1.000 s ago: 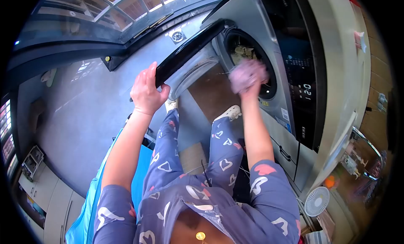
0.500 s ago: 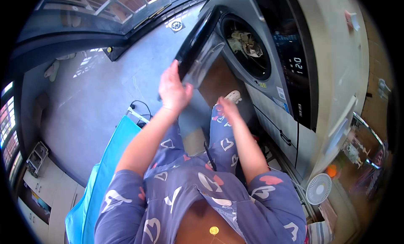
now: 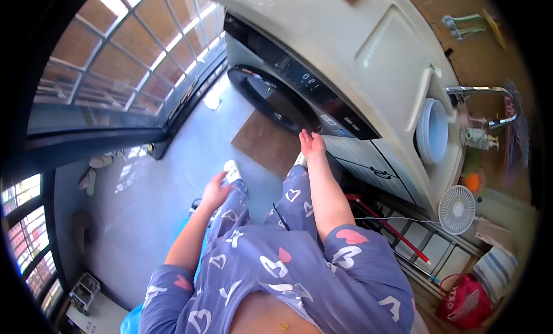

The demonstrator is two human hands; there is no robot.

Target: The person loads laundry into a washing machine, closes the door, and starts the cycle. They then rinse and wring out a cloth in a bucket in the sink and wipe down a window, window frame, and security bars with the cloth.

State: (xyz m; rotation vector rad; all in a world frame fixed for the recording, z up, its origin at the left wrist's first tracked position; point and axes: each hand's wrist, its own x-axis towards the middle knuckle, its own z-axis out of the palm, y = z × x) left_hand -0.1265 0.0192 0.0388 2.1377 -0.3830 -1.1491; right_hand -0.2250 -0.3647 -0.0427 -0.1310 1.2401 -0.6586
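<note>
The front-loading washing machine (image 3: 340, 116) stands under the counter with its round black door (image 3: 271, 101) against its front. My right hand (image 3: 312, 144) is at the lower right edge of that door, fingers stretched out and holding nothing; I cannot tell whether the fingertips touch it. Lower and to the left, my left hand (image 3: 215, 191) hangs over my left leg, open and without anything in it. Digits glow on the machine's black control panel (image 3: 305, 78).
A brown mat (image 3: 266, 143) lies on the floor before the machine. On the right are a sink with white basins (image 3: 432, 131), a faucet (image 3: 481, 91), a small fan (image 3: 457, 209) and a red bag (image 3: 465, 302). A barred window (image 3: 132, 52) rises at the upper left.
The washing machine's door has swung from wide open to against the machine. My left hand has left the door and dropped lower; my right hand is now at the door's edge. The view has shifted right.
</note>
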